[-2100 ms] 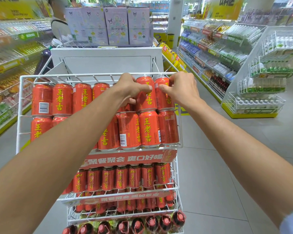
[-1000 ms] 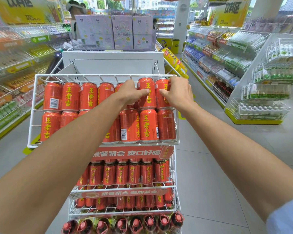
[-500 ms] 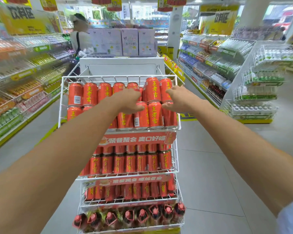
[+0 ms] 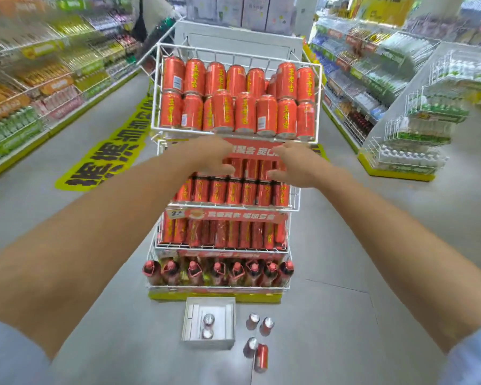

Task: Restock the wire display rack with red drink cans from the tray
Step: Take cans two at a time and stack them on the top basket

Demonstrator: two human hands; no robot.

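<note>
The white wire display rack (image 4: 154,87) stands ahead of me in the aisle. Its top basket is packed with red drink cans (image 4: 267,113) in two layers. Lower shelves hold more red cans, and the bottom one holds red-capped bottles (image 4: 218,270). My left hand (image 4: 211,157) and my right hand (image 4: 295,165) hover empty, fingers spread, in front of the second shelf, just below the top basket. On the floor by the rack's base lies a white tray (image 4: 188,322) with two cans (image 4: 208,326) in it. Several loose cans (image 4: 257,337) sit to its right, one lying on its side.
Stocked store shelves run down the left (image 4: 25,79) and the right (image 4: 372,65). A wire rack of bottles (image 4: 417,129) stands at right. Yellow floor lettering (image 4: 103,159) lies left of the rack. A person (image 4: 147,15) stands behind the rack, top left.
Both hands let go of the top-basket cans and dropped to the second shelf's height. The view pulled back and tilted down, bringing the floor tray and loose cans into sight.
</note>
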